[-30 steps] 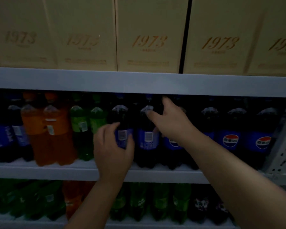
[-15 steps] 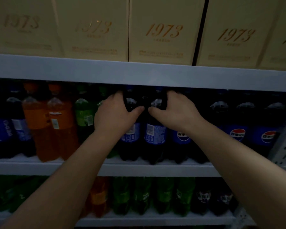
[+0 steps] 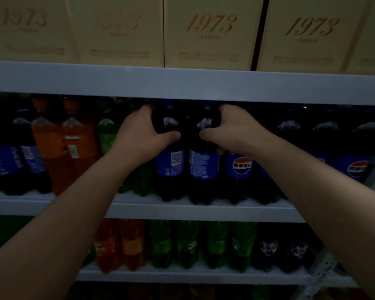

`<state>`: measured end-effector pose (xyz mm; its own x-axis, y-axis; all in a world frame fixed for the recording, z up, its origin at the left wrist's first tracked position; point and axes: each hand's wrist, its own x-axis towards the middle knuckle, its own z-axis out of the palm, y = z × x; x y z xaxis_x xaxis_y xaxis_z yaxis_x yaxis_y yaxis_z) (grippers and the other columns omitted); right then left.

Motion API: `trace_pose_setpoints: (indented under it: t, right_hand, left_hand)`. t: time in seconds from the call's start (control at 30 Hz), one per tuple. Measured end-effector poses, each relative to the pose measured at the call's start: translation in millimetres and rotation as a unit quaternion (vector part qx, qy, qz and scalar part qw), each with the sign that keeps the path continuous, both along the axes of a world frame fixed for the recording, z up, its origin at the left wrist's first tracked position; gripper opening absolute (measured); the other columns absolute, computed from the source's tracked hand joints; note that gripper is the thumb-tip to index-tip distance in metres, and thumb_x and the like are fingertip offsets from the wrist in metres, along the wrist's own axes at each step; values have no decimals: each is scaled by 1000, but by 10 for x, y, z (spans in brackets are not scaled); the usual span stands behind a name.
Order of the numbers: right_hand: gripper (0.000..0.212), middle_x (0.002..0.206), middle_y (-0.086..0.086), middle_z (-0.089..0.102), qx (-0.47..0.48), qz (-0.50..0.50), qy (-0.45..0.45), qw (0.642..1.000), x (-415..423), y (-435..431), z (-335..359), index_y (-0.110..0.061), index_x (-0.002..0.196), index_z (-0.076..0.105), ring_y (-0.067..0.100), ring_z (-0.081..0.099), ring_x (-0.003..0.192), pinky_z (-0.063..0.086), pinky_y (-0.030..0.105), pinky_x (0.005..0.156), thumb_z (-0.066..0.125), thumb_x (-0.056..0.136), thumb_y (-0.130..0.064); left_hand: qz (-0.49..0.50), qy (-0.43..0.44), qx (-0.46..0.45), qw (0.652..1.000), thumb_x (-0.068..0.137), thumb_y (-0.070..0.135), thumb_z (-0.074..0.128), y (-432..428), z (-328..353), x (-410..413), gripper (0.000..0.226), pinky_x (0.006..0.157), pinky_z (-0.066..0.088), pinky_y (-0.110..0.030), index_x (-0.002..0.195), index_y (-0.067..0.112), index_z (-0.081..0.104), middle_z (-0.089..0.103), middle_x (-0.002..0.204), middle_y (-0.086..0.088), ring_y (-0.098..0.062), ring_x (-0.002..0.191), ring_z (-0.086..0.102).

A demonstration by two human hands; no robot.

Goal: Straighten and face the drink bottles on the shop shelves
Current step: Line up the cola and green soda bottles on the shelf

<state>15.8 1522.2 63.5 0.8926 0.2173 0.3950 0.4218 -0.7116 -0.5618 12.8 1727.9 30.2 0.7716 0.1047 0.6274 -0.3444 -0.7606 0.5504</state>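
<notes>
Head view: two cola bottles are seen upright and side by side, touching, at the front edge of the middle shelf (image 3: 204, 210), about midway along it. The left bottle (image 3: 170, 167) is gripped at its shoulder by the left hand (image 3: 143, 135), with the fingers curled round its far side and the thumb laid across its front. Its blue label is turned so that a barcode faces out. The right bottle (image 3: 204, 167) is gripped in the same way by the right hand (image 3: 232, 131), and small print is shown on its label. The two thumbs are pointed at each other, with a small gap between them. Both caps are lost in the dark under the upper shelf (image 3: 182, 85).

Just beside the right bottle a logo bottle (image 3: 239, 167) is stood with its round badge facing out, and more colas (image 3: 357, 167) are ranged toward the shelf's right end. Left of the left bottle, green bottles (image 3: 107, 135) are partly hidden by the forearm; next come orange bottles (image 3: 78, 152), then end colas (image 3: 30, 161) with labels turned sideways.

Cream boxes (image 3: 210, 33) marked 1973 are lined up on the upper shelf. Along the front edge of the lower shelf (image 3: 193, 276), low orange bottles (image 3: 128, 245), low green bottles (image 3: 188, 245) and dark bottles (image 3: 268, 250) are set in a row.
</notes>
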Motion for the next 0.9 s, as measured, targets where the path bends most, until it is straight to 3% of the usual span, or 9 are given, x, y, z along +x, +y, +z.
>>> trace_pose_setpoints:
  t: [0.13, 0.23, 0.33, 0.4, 0.47, 0.57, 0.63, 0.77, 0.9]
  right_hand:
    - [48, 74, -18, 50, -66, -54, -110, 990, -3, 21, -42, -31, 80, 48, -3, 47, 63, 41, 15, 51, 72, 59, -67]
    - [65, 92, -5, 56, -103, -89, -111, 985, 4, 44, -93, -20, 102, 54, 10, 54, 81, 46, 26, 65, 63, 61, -70]
    - [35, 84, -5, 62, -35, -21, -22, 999, 2, 10, -45, -20, 90, 54, 6, 60, 58, 48, 25, 49, 60, 67, -46]
    - [24, 79, -3, 65, 1, 5, -3, 1000, 14, -18, -27, -22, 86, 55, 8, 62, 52, 52, 28, 46, 66, 70, -37]
    - [33, 82, -8, 62, -13, -9, -53, 998, 25, -6, -50, -25, 87, 54, 7, 61, 61, 52, 26, 52, 74, 69, -45]
    - [64, 99, -1, 61, -66, -74, -108, 989, 28, 40, -109, -17, 104, 55, 14, 59, 87, 49, 28, 68, 71, 64, -65]
    - [56, 95, -4, 58, -82, -83, -106, 988, 7, 49, -113, -20, 98, 54, 12, 56, 83, 43, 26, 64, 66, 67, -65]
    - [16, 79, 5, 66, 4, 15, 41, 999, -18, -13, -49, -22, 86, 51, 15, 66, 50, 46, 27, 41, 62, 79, -30]
    - [50, 98, 0, 66, -42, -32, -32, 998, -12, -11, -47, -17, 106, 54, 13, 67, 65, 55, 31, 60, 74, 72, -47]
  left_hand:
    - [87, 26, 59, 994, 52, 78, 64, -74, -14, -5, 94, 79, 42, -31, 126, 23, 46, 52, 120, -11, -29, 107, 54]
    - [56, 34, 93, 993, 66, 73, 54, -39, -21, -13, 74, 78, 40, -30, 126, 30, 47, 49, 119, -10, -31, 105, 54]
    - [-69, 90, 23, 993, 76, 44, 60, 80, 52, -27, 39, 61, 48, -22, 112, 34, 50, 58, 99, 9, -11, 85, 61]
    - [-78, 94, 13, 992, 77, 35, 68, 134, 88, -25, 36, 52, 42, -10, 107, 36, 49, 55, 89, 21, 3, 76, 56]
    - [-46, 57, 33, 997, 71, 43, 76, 119, 99, -21, 46, 57, 38, -8, 109, 36, 52, 54, 90, 21, 7, 76, 50]
    - [47, 19, 79, 996, 58, 66, 74, 23, 75, -38, 80, 72, 40, -22, 121, 23, 51, 59, 110, 2, -14, 95, 57]
    - [73, 17, 123, 990, 62, 70, 67, 3, 61, -48, 83, 76, 39, -28, 127, 22, 46, 56, 120, -6, -24, 105, 55]
    - [-58, 71, 132, 987, 77, 39, 68, 105, 68, -74, 61, 68, 41, -23, 130, 23, 41, 54, 110, 2, -17, 98, 54]
    - [-37, 41, 103, 993, 69, 38, 80, 99, 24, -82, 76, 79, 40, -20, 133, 21, 42, 58, 120, 0, -16, 104, 55]
